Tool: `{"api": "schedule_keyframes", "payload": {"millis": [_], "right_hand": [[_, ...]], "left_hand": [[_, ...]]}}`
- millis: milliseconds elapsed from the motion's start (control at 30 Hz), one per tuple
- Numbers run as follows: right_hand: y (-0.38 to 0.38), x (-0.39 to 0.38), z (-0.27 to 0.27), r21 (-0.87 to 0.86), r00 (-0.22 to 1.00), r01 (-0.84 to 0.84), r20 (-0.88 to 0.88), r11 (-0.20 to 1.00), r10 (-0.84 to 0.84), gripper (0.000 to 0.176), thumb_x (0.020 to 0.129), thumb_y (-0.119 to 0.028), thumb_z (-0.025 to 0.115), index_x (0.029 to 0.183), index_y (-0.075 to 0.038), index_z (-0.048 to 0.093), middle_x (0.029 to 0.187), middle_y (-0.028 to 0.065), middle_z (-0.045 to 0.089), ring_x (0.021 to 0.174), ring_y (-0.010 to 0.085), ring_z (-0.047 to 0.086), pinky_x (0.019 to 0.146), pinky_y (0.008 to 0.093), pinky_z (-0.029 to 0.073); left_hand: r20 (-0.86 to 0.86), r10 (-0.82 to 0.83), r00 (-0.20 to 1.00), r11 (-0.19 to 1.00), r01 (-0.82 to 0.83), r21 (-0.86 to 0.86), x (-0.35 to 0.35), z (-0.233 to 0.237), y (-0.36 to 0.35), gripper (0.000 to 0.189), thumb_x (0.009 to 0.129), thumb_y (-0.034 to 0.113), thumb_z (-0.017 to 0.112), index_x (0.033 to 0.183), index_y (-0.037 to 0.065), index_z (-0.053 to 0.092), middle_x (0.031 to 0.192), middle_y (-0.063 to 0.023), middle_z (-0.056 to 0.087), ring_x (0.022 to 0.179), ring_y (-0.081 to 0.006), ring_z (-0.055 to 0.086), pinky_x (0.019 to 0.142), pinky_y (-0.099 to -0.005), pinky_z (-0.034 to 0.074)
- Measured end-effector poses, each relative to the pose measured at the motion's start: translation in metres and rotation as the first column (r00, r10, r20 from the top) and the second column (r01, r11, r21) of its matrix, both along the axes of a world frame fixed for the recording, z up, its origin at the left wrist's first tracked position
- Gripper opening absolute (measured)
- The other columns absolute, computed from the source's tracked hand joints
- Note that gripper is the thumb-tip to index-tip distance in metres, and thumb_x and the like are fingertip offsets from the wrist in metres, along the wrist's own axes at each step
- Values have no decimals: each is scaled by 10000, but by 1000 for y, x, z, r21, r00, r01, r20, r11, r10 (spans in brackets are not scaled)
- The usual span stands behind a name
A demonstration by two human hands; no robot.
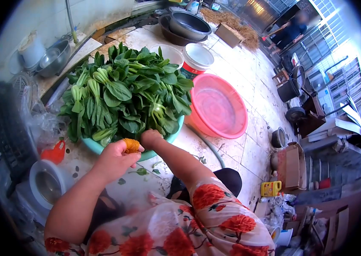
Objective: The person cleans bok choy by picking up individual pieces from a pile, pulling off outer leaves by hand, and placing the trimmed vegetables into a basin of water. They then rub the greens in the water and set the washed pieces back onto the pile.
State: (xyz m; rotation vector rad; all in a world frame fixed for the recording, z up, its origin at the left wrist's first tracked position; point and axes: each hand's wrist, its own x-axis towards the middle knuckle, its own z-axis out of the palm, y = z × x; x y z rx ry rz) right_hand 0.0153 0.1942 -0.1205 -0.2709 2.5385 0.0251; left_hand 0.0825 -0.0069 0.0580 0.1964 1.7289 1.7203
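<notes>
A large heap of leafy green bok choy [125, 87] fills a turquoise basin [173, 135] on the floor in front of me. My left hand [118, 158] is over the basin's near rim, its fingers curled and an orange-yellow wrapping [131, 145] around a finger. Whatever it may hold is hidden. Close beside it, my right hand [151, 139] reaches in at the lower edge of the heap, its fingers out of sight among the leaves. A few loose leaves [141, 171] lie on the tiles below the rim.
A pink basin [219, 106] stands right of the greens, with a white bucket [198, 56] behind it and a grey hose [210, 147] in front. Dark basins [189, 25] sit farther back. At left are an orange-red bag [53, 152] and a white tub [46, 181]. A person [291, 30] is at the far right.
</notes>
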Motion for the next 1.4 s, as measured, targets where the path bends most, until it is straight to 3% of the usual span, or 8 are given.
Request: {"api": "schedule_keyframes", "payload": {"millis": [333,567,733,967,1067,1133,1267,1400], "right_hand": [[10,0,-6,-67,998,7,-66,998,-11,231,767,-197,606,938,-82,710,1039,143,674,1004,299,639,845,405,525],[30,-1,6,161,967,-106,-214,981,139,244,792,-198,552,919,-77,722,1002,165,680,957,297,649,741,392,531],[11,2,20,213,994,-105,52,971,96,356,829,-236,553,1091,-31,679,1227,199,599,1109,298,598,867,375,497],[8,-13,-17,96,978,-184,112,978,173,284,794,-289,600,982,-115,723,1068,101,686,994,278,654,824,386,521],[7,-20,9,-88,997,-47,53,995,52,257,795,-278,572,892,-95,724,981,137,693,929,281,668,804,408,528],[15,-24,-23,-124,997,63,43,990,-58,291,798,-310,584,943,-92,711,1027,151,681,968,299,654,833,425,518],[1,-8,-17,-30,980,-89,177,996,93,404,737,-379,665,1045,-117,678,1102,139,662,1045,309,625,893,407,500],[2,-21,-13,28,985,174,4,984,-175,270,805,-260,590,995,-110,710,1056,110,687,1007,259,654,832,364,525]], "left_hand": [[-19,28,999,1000,-28,-9,3,-5,-5,198,840,49,631,1031,1,633,856,-28,633,663,-92,589,641,-234,491],[-34,6,999,992,-10,-127,5,6,-7,208,854,68,621,1049,-4,624,880,-30,632,679,-98,593,665,-238,500],[-90,-58,994,991,46,-122,6,-3,-7,227,850,68,620,1064,-7,617,875,-32,630,704,-88,583,676,-229,492],[-89,-82,993,981,64,-185,2,-3,-8,236,851,81,616,1070,-6,612,856,-26,630,710,-76,574,689,-220,479],[-99,-121,988,972,98,-211,0,2,-9,248,849,99,622,1081,13,610,837,-11,622,707,-69,570,677,-217,480],[-122,-92,988,983,70,-168,0,-1,-10,249,846,110,632,1079,21,615,805,10,606,679,-53,543,644,-210,463],[-134,-48,990,989,29,-142,-3,5,-8,248,841,113,641,1073,29,624,779,33,575,646,-40,487,594,-209,423],[-251,-31,968,992,-1,-127,-7,-7,-14,229,849,108,631,1056,12,628,800,16,596,674,-47,516,614,-215,444]]}}
